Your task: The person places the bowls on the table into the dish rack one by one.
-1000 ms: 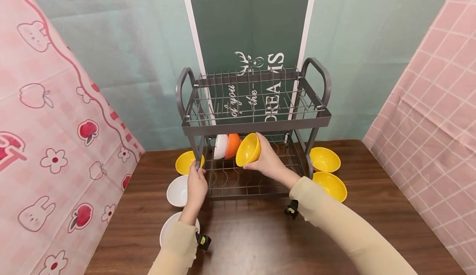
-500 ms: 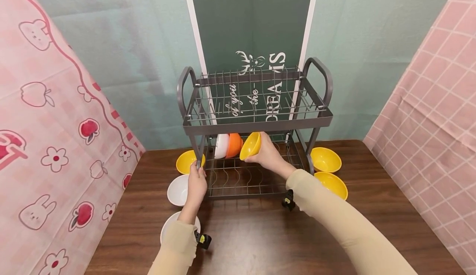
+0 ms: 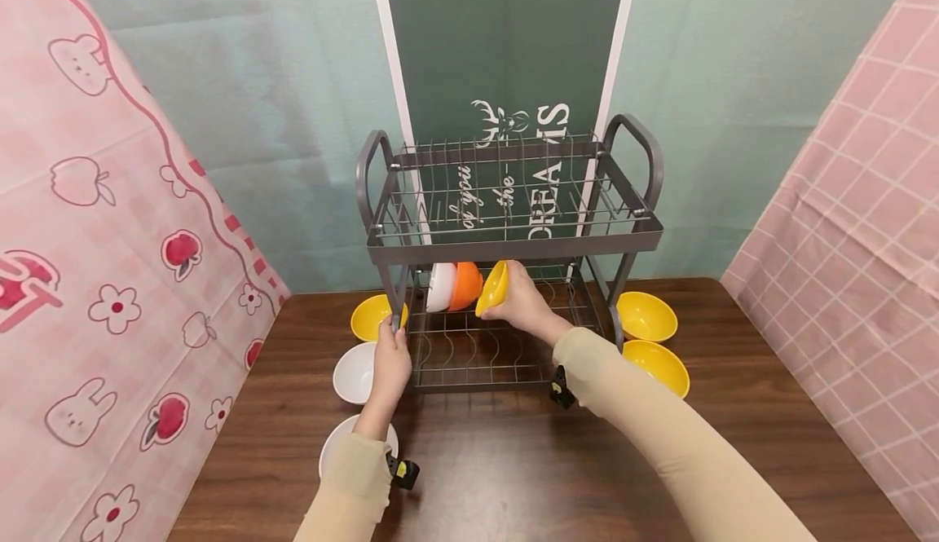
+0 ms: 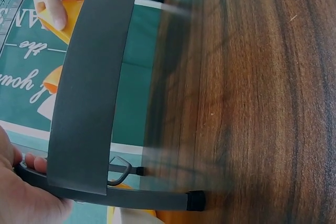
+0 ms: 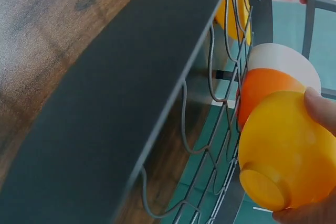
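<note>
My right hand (image 3: 522, 297) grips a yellow bowl (image 3: 493, 288), tilted on its side, inside the lower tier of a grey two-tier dish rack (image 3: 513, 244). Just left of it, an orange bowl (image 3: 466, 286) and a white bowl (image 3: 441, 287) stand on edge in that tier. In the right wrist view the held yellow bowl (image 5: 286, 150) overlaps the orange bowl (image 5: 268, 87); whether they touch I cannot tell. My left hand (image 3: 391, 363) grips the rack's front left leg, and the left wrist view shows its fingers around the grey bar (image 4: 131, 196).
Left of the rack sit a yellow bowl (image 3: 369, 317), a white bowl (image 3: 354, 374) and another white bowl (image 3: 339, 441), partly behind the left arm. To the right are two yellow bowls, one behind (image 3: 647, 316) the other (image 3: 658, 365). The upper tier hangs over the right hand.
The right hand has turned the yellow bowl more onto its edge and shifted it slightly within the lower tier. The left hand keeps its grip on the rack leg.
</note>
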Demonstrator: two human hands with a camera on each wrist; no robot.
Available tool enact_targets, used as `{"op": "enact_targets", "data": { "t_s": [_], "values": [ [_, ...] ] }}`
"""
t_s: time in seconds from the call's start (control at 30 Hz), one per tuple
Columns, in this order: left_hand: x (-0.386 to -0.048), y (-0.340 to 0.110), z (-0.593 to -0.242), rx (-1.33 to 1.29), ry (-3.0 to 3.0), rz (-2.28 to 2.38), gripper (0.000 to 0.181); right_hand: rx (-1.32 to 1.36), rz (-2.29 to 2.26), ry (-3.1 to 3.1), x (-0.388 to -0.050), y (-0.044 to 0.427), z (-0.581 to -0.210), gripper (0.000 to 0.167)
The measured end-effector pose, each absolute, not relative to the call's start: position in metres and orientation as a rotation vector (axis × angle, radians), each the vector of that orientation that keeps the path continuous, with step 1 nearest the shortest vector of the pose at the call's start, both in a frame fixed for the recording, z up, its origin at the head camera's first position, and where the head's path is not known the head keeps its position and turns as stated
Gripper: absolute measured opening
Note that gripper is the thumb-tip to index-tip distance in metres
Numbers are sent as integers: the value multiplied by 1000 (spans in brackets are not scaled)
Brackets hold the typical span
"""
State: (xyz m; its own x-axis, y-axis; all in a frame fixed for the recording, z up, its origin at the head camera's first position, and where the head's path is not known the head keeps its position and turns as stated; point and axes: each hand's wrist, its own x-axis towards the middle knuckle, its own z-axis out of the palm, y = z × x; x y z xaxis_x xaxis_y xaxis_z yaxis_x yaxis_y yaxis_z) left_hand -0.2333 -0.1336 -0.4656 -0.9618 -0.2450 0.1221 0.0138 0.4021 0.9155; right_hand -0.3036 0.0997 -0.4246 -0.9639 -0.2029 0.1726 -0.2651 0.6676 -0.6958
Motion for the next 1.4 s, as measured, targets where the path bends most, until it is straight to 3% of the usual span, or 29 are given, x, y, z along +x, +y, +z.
{"op": "enact_targets", "data": {
  "t_s": [0.53, 0.83, 1.4],
  "values": [
    [-233, -134, -466, 204, -2441, -1569, 37, 419, 1152, -2816, -316, 93, -427, 109],
    [-233, -134, -468, 178, -2437, -1553, 36, 440, 1068, -2852, -322, 89, -423, 120],
    [-235, -133, -468, 190, -2442, -1563, 37, 564, 812, -2915, -340, 84, -421, 115]
  ]
}}
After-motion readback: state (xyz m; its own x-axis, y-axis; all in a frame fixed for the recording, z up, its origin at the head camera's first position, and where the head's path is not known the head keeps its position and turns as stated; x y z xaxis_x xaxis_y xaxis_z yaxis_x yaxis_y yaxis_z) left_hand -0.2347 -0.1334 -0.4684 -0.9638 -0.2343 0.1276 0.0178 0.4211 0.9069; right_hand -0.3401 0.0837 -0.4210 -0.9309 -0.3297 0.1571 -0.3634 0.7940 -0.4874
